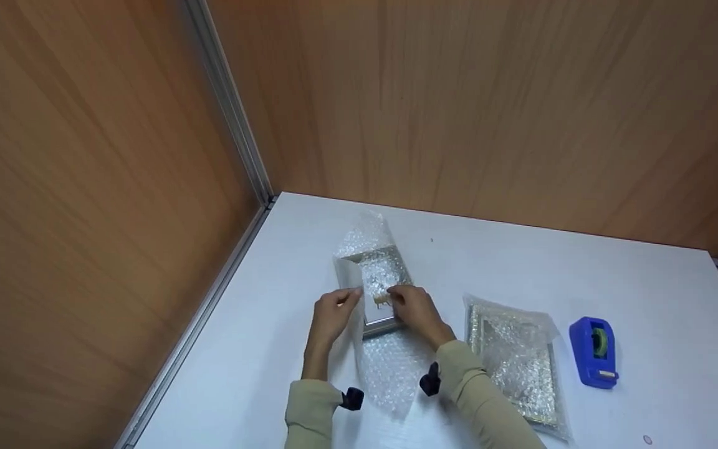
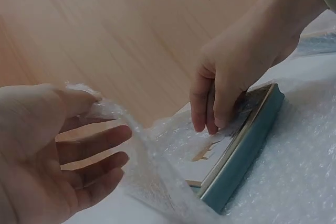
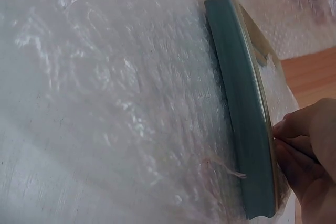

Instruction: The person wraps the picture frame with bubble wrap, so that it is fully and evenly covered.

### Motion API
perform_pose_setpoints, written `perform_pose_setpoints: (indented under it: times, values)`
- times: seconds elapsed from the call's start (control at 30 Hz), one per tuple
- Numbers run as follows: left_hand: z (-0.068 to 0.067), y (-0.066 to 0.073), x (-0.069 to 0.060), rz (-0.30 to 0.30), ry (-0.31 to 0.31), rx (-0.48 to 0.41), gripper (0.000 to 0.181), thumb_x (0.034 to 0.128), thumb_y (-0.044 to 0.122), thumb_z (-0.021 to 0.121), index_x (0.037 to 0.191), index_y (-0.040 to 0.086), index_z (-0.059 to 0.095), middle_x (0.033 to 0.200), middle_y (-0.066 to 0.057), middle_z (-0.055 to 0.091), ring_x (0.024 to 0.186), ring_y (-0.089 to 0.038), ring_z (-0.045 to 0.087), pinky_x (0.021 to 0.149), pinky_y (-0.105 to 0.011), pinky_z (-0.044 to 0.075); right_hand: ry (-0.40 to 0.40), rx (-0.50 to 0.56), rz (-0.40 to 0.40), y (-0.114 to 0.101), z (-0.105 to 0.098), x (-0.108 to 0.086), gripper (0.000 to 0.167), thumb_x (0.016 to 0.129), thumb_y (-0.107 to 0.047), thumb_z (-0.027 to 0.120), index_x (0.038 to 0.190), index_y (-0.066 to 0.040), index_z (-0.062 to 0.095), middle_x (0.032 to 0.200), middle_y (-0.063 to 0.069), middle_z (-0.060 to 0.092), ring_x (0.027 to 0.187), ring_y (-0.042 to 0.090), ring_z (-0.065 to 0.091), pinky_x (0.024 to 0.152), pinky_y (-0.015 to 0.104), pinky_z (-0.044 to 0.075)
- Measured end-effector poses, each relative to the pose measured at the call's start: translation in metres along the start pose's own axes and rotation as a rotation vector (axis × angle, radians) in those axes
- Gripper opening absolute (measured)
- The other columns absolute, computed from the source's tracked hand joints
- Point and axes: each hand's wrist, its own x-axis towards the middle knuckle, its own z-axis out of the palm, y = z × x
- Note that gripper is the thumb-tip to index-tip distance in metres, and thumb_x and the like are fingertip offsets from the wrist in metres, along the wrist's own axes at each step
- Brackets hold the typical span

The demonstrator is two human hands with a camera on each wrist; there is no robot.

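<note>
3 wood-grain walls (image 1: 490,112), white table (image 1: 234,362), left hand (image 1: 330,317) pinching bubble wrap (image 1: 391,373), right hand (image 1: 419,313), grip unclear

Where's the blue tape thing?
In the head view, the blue tape dispenser sits on the white table toward the right, just right of the bubble-wrapped package.

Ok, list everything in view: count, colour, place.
Table: one, white, lower view
Bubble wrap: apparently one sheet, clear, on table
Picture frame: one, teal, gold, on bubble wrap
Wrapped package: one, clear, right of frame
Tape dispenser: one, blue, right of package
Tape roll: one, greenish, in dispenser
Small round item: one, pale, lower right
Wood panels: three, brown, back, sides
Metal strips: several, grey, panel edges
Sleeves: two, khaki, forearms
Wrist cameras: two, black, wrists
Left hand: one, bare, pinching wrap
Right hand: one, bare, at frame
</note>
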Motion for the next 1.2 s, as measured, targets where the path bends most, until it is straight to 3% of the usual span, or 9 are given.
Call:
perform_pose_setpoints:
  times: [0.13,0.3,0.5,0.77,0.93,1.03,1.2]
  values:
    - [0.006,0.003,0.008,0.037,-0.098,0.073,0.035,0.0939,0.041,0.057,0.105,0.012,0.074,0.113,-0.007,0.067,0.107,-0.026,0.061,0.089,-0.042,0.052,0.01,-0.015,-0.023,0.001,0.002,0.0,0.023,0.093,-0.008,0.06,0.115,-0.005,0.068,0.108,0.008,0.07,0.097,0.019,0.065,0.086,0.037,0.055]
    - [0.016,0.003,0.016,0.08,-0.145,0.119,0.034,0.0941,0.037,0.058,0.106,0.009,0.073,0.11,-0.009,0.065,0.102,-0.025,0.06,0.087,-0.041,0.052,0.028,-0.031,-0.059,0.001,0.002,-0.001,0.021,0.093,-0.008,0.059,0.112,-0.005,0.069,0.107,0.01,0.071,0.098,0.022,0.066,0.086,0.038,0.055]
    - [0.03,0.003,0.019,0.156,-0.131,0.186,0.028,0.0938,0.029,0.06,0.104,0.006,0.074,0.103,-0.011,0.066,0.1,-0.028,0.061,0.089,-0.043,0.05,0.057,-0.04,-0.097,0.004,0.0,-0.002,0.02,0.092,-0.005,0.06,0.109,-0.003,0.07,0.104,0.011,0.071,0.093,0.021,0.066,0.082,0.038,0.056]
    - [0.051,0.004,0.022,0.177,-0.065,0.365,0.023,0.0926,0.027,0.062,0.101,0.011,0.076,0.098,-0.01,0.064,0.094,-0.027,0.059,0.085,-0.041,0.049,0.082,-0.04,-0.124,0.007,-0.001,-0.002,0.019,0.091,-0.003,0.061,0.107,-0.004,0.071,0.101,0.011,0.072,0.088,0.021,0.067,0.079,0.038,0.056]
    - [0.055,0.003,0.019,0.19,-0.046,0.449,0.024,0.0926,0.028,0.062,0.101,0.011,0.076,0.112,-0.013,0.064,0.107,-0.033,0.057,0.092,-0.044,0.048,0.072,-0.045,-0.13,0.007,0.0,-0.002,0.018,0.091,-0.004,0.061,0.106,-0.004,0.072,0.098,0.009,0.072,0.083,0.018,0.065,0.075,0.036,0.055]
    - [0.054,0.004,0.018,0.165,-0.092,0.456,0.03,0.0945,0.032,0.058,0.107,0.01,0.074,0.128,-0.014,0.059,0.119,-0.036,0.051,0.1,-0.047,0.044,0.061,-0.035,-0.115,0.006,-0.001,-0.002,0.018,0.092,-0.005,0.061,0.106,-0.005,0.072,0.097,0.008,0.072,0.08,0.015,0.064,0.073,0.033,0.055]
    - [0.048,0.005,0.02,0.149,-0.226,0.442,0.041,0.0972,0.041,0.05,0.118,0.011,0.069,0.139,-0.015,0.053,0.128,-0.04,0.043,0.104,-0.05,0.04,0.051,-0.013,-0.105,0.007,-0.004,-0.003,0.016,0.092,-0.003,0.059,0.101,-0.006,0.072,0.085,0.005,0.07,0.07,0.011,0.059,0.063,0.028,0.052]
